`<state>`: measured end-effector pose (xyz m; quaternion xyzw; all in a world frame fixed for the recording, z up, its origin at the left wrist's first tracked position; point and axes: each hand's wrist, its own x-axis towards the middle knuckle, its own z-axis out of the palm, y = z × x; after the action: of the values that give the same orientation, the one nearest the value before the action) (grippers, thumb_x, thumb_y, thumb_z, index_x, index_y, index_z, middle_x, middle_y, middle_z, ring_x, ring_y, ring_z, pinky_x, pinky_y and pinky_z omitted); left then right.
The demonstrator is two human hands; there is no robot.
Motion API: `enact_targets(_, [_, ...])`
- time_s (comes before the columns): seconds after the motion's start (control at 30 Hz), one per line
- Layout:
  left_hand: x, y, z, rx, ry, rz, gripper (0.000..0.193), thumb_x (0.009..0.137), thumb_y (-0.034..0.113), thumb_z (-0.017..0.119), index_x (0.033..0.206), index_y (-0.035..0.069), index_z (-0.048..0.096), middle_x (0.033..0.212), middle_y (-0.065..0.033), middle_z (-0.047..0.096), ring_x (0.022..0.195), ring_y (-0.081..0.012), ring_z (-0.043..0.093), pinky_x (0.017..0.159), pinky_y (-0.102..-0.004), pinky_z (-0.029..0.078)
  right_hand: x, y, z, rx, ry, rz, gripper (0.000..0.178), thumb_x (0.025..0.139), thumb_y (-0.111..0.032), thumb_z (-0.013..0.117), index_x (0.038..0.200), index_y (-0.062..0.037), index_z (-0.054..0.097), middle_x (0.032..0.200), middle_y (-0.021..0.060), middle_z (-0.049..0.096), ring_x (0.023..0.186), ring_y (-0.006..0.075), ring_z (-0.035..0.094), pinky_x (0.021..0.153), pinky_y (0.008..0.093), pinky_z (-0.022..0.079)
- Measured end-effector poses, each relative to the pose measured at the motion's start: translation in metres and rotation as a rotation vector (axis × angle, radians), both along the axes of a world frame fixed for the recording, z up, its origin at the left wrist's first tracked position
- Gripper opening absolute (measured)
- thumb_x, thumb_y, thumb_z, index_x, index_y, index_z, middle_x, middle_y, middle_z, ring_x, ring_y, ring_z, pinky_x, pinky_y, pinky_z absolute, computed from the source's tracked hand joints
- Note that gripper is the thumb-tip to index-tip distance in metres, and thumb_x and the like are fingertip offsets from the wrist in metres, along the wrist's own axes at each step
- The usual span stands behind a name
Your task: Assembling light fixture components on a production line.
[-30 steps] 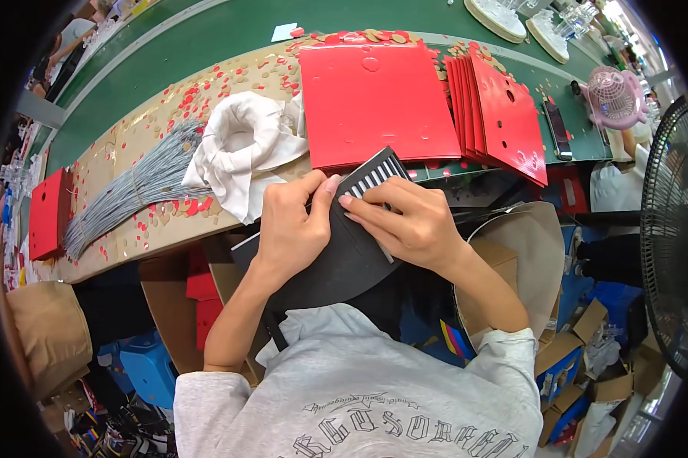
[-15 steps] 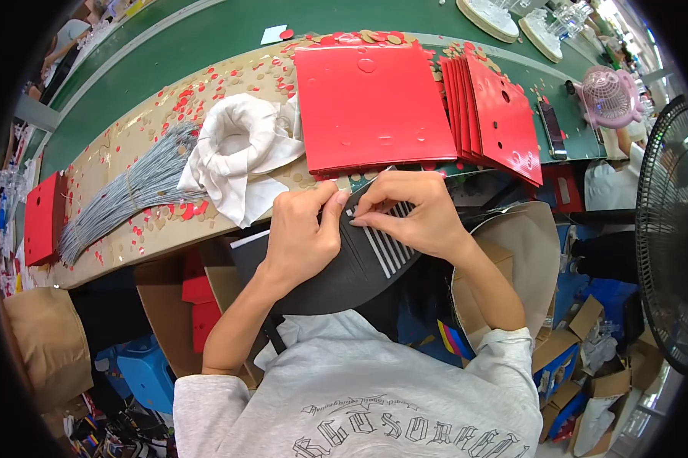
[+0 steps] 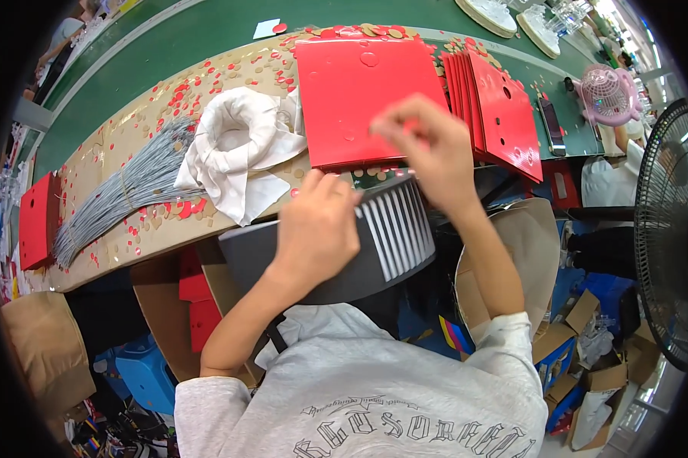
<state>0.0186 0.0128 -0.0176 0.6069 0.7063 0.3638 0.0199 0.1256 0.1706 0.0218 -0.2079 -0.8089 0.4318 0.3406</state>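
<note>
Across my lap, at the table's front edge, stands a curved black panel [image 3: 313, 290] with a band of parallel white stripes [image 3: 399, 233] at its right. My left hand [image 3: 319, 233] is closed on the panel's upper edge, left of the stripes, its fingertips partly hidden. Raised above the panel's right part is my right hand [image 3: 436, 153], blurred, in front of a stack of red sheets [image 3: 367, 91]. Whether anything sits between its thumb and fingers cannot be made out.
On the table lie a ring of white cloth [image 3: 237, 141], a bundle of grey wires [image 3: 126, 195] and scattered red and tan discs. More red sheets [image 3: 504, 111] lean at the right, near a phone [image 3: 551, 126] and a pink fan [image 3: 610, 95]. A black fan [image 3: 668, 229] stands far right.
My right hand has lifted off the panel, upward and to the right. The panel has tilted up and looks more curved. My left hand has shifted slightly and stays on the edge.
</note>
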Motion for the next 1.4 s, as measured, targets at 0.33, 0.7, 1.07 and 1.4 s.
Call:
enact_targets(0.33, [-0.005, 0.039, -0.017, 0.085, 0.098, -0.044, 0.012, 0.087, 0.000, 0.063, 0.086, -0.012, 0.060, 0.130, -0.0280, 0.058, 0.125, -0.0421, 0.054, 0.105, -0.0477, 0.043, -0.052, 0.072, -0.041, 0.060, -0.232, 0.168, 0.016, 0.084, -0.016, 0.077, 0.092, -0.0011, 0.077, 0.108, 0.0071, 0.071, 0.097, 0.0191, 0.068, 0.084, 0.0303, 0.053])
enact_targets(0.7, [-0.009, 0.032, -0.023, 0.071, 0.090, -0.035, 0.010, 0.087, -0.003, 0.061, 0.087, -0.013, 0.061, 0.127, -0.0257, 0.060, 0.126, -0.0402, 0.055, 0.098, -0.0451, 0.051, -0.052, 0.069, -0.045, 0.102, -0.234, 0.220, 0.018, 0.081, -0.017, 0.078, 0.091, -0.0024, 0.078, 0.103, 0.0096, 0.071, 0.091, 0.0210, 0.070, 0.084, 0.0333, 0.055])
enact_targets(1.07, [-0.008, 0.032, -0.025, 0.009, 0.233, -0.063, 0.015, 0.083, -0.001, 0.063, 0.085, -0.016, 0.065, 0.129, -0.0266, 0.059, 0.127, -0.0427, 0.054, 0.100, -0.0457, 0.050, -0.047, 0.101, -0.066, 0.848, -0.286, -0.206, 0.022, 0.090, -0.022, 0.067, 0.108, -0.0124, 0.076, 0.114, 0.0062, 0.066, 0.104, 0.0248, 0.062, 0.080, 0.0399, 0.053])
enact_targets(1.4, [-0.010, 0.033, -0.025, 0.031, 0.160, -0.055, 0.013, 0.084, -0.003, 0.062, 0.084, -0.016, 0.063, 0.132, -0.0251, 0.059, 0.129, -0.0410, 0.054, 0.100, -0.0444, 0.051, -0.055, 0.101, -0.064, 0.792, -0.347, -0.278, 0.025, 0.090, -0.019, 0.067, 0.113, -0.0125, 0.075, 0.116, 0.0067, 0.065, 0.107, 0.0252, 0.061, 0.086, 0.0385, 0.054])
